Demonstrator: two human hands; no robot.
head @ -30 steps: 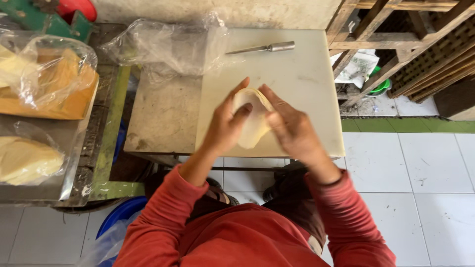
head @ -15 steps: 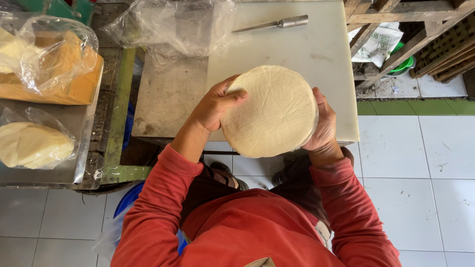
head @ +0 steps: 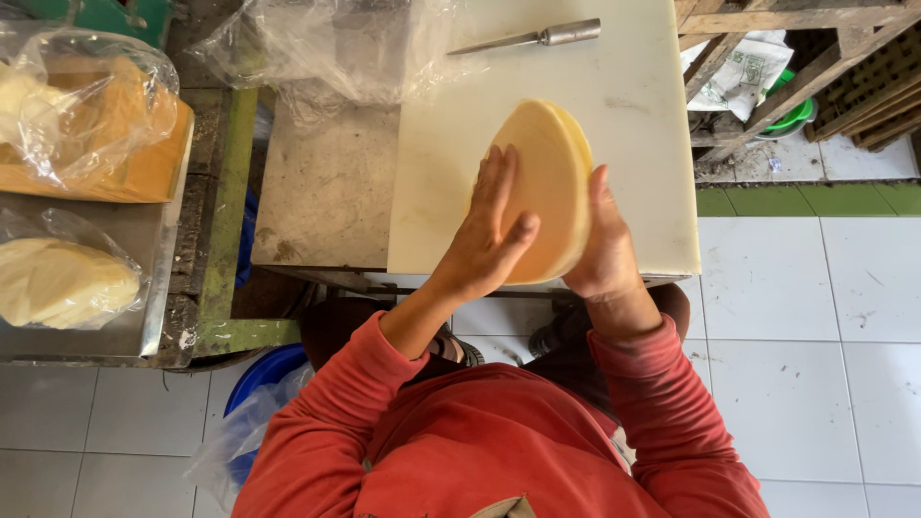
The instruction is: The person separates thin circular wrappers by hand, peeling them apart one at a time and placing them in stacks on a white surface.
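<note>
A pale yellow stack of thin round dough sheets stands tilted on edge between both hands, above the near part of a white cutting board. My left hand lies flat against the stack's left face with fingers spread. My right hand cups the stack's right underside. Both arms wear red sleeves.
A metal-handled knife lies at the board's far edge. A crumpled clear plastic bag sits on the stone block left of the board. At left, bagged round sheets and bagged yellow pieces rest on a metal tray. A blue bucket stands below. Wooden crates stand at right.
The stack went from folded between the palms, to held flat facing the camera, to turned on edge between the hands. The view has shifted slightly.
</note>
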